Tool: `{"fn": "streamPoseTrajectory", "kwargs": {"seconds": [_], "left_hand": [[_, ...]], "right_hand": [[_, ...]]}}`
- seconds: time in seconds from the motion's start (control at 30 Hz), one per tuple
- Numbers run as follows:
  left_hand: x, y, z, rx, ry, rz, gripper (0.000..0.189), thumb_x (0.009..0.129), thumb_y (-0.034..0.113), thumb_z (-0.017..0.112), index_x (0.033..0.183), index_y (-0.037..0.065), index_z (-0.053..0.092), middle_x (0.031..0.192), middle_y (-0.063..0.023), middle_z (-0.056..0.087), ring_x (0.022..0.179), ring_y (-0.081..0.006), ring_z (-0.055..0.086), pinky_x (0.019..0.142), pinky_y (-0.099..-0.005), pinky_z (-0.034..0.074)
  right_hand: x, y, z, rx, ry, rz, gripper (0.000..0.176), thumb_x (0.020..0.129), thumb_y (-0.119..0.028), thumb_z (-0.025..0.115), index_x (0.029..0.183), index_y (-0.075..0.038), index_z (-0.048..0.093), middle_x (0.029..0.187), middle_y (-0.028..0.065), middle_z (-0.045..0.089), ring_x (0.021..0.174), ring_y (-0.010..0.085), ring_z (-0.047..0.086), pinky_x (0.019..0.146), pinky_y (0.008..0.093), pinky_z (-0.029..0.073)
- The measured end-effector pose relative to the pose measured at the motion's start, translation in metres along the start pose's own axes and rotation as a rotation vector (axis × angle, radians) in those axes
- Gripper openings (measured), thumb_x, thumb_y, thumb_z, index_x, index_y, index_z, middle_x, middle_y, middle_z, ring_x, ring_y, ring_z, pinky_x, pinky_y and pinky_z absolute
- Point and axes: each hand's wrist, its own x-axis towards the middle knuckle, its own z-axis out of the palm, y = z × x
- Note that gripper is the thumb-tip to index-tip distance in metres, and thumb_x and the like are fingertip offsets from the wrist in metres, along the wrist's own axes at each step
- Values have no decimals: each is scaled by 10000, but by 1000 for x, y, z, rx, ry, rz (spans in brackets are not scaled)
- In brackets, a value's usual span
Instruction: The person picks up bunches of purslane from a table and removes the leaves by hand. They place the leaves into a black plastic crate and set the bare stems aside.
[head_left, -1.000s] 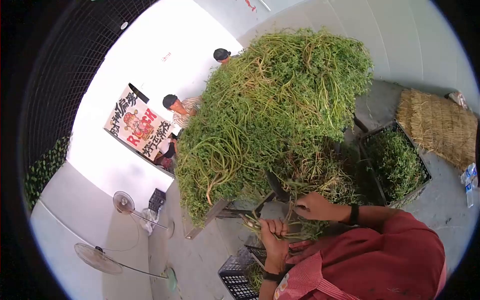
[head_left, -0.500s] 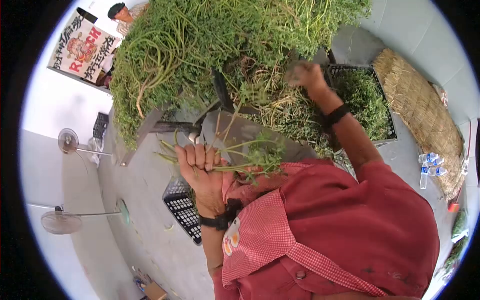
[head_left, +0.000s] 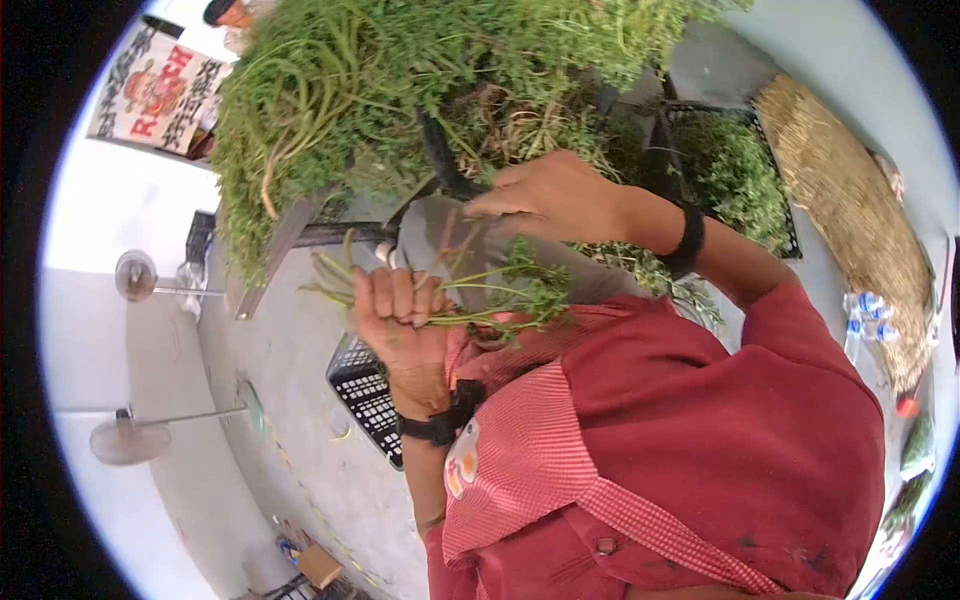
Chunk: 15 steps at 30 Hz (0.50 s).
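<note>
My left hand (head_left: 398, 322) is closed around a small bunch of green stems (head_left: 490, 290), leafy tips pointing right toward my red shirt. My right hand (head_left: 556, 196) hovers just above that bunch, fingers pinched on a thin stem or two. A big heap of green leafy stems (head_left: 400, 70) lies on a table just beyond both hands. Both wrists wear black bands.
A black crate with greens (head_left: 735, 175) sits right of the heap, a straw mat (head_left: 850, 210) beyond it, water bottles (head_left: 865, 320) on the floor. An empty black crate (head_left: 365, 400) lies below my left hand. Two standing fans (head_left: 135, 275) at left. Another person (head_left: 225, 14) far back.
My right hand has come back from the heap toward the bunch in my left hand. Before that the camera tilted down toward my hands and shirt.
</note>
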Motion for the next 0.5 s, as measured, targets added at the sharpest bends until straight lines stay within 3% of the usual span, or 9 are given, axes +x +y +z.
{"fn": "streamPoseTrajectory", "kwargs": {"seconds": [0.17,0.3,0.4,0.5], "left_hand": [[-4,-5,10,86,24,32,454,958,327,387,544,171,287,457,51,242,405,-84,208,426,-240,200],[-4,-10,7,212,7,56,446,958,332,387,564,147,291,464,40,238,448,-82,198,425,-237,211],[-4,-11,2,277,16,53,449,955,336,398,565,142,289,477,36,229,461,-81,197,424,-232,210],[-5,-12,8,308,99,53,451,952,341,414,568,139,287,483,36,227,461,-81,182,421,-231,199]], "right_hand": [[-6,-1,7,122,-100,1,205,821,-257,557,947,-104,607,791,102,582,784,311,574,649,417,451],[-13,6,31,282,-7,-112,217,823,-263,558,950,-89,577,736,133,575,686,353,562,604,442,450],[-21,6,32,223,-138,-8,199,830,-265,545,919,-86,550,747,139,576,674,356,562,589,447,449],[-27,-3,25,115,-158,-52,187,835,-244,523,849,-58,518,729,145,577,660,351,570,576,446,455]]}}
